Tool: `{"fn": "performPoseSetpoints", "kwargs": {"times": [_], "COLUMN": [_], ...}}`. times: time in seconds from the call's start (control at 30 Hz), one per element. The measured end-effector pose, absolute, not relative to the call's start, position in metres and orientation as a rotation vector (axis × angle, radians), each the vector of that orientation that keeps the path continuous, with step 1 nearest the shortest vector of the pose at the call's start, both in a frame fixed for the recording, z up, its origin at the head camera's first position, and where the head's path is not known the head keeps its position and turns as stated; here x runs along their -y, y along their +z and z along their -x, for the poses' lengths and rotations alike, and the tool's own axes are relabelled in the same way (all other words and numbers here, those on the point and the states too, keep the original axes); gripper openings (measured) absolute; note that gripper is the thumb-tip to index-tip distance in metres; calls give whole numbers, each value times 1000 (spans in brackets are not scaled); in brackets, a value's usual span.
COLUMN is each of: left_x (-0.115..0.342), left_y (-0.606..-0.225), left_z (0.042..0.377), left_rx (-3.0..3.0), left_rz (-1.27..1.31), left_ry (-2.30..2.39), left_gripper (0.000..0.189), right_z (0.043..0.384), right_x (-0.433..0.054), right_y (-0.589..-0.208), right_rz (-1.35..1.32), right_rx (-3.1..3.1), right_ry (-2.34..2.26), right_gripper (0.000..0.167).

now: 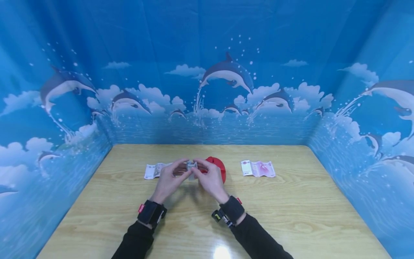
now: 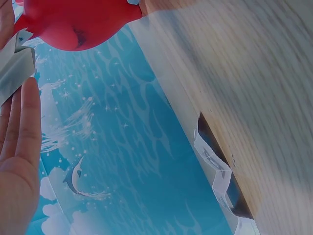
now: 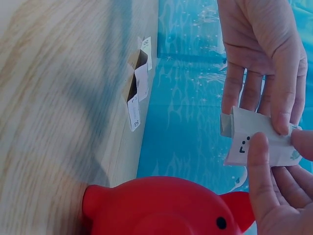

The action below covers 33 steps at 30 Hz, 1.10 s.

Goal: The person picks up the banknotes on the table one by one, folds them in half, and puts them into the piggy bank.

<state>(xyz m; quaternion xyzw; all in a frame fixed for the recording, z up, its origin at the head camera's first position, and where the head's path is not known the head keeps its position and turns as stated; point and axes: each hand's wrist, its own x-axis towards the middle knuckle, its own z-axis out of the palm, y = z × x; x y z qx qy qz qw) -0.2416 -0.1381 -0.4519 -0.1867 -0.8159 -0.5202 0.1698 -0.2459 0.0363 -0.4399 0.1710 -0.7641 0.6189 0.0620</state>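
Observation:
Above the table, in front of my body, my left hand (image 1: 167, 182) and right hand (image 1: 211, 179) meet over one folded paper banknote (image 3: 240, 129). Both hands pinch it between thumbs and fingers. The note is creased into a small pale packet, with dark print showing in the right wrist view. Close behind my right hand stands a red piggy bank (image 1: 221, 167), partly hidden by that hand in the head view. Its rounded body and black eye show in the right wrist view.
A creased banknote (image 1: 150, 172) lies to the left, partly covered by my left hand. Another pinkish creased banknote (image 1: 260, 168) lies on the right of the wooden table (image 1: 291, 212). Blue dolphin-print curtains (image 1: 207, 90) enclose the table's back and sides.

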Motion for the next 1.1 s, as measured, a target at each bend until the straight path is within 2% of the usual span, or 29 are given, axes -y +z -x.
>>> {"fn": "performPoseSetpoints", "kwargs": {"times": [0.27, 0.63, 0.93, 1.1], "left_x": [138, 138, 138, 138], "left_y": [-453, -451, -452, -454], "left_z": [242, 242, 243, 244], "left_rx": [2328, 2318, 2318, 2317], "left_rz": [519, 578, 628, 649], "left_ry": [-1477, -1463, -1402, -1378], "left_gripper": [42, 43, 43, 44], "right_z": [245, 223, 225, 239], "right_x": [-35, -38, -38, -37], "right_y": [-437, -405, -409, -430], "right_rz": [-491, -546, -576, -558], "right_rx": [2324, 2333, 2379, 2409], "right_ry": [1905, 1911, 1890, 1833], "right_gripper": [40, 39, 41, 41]}}
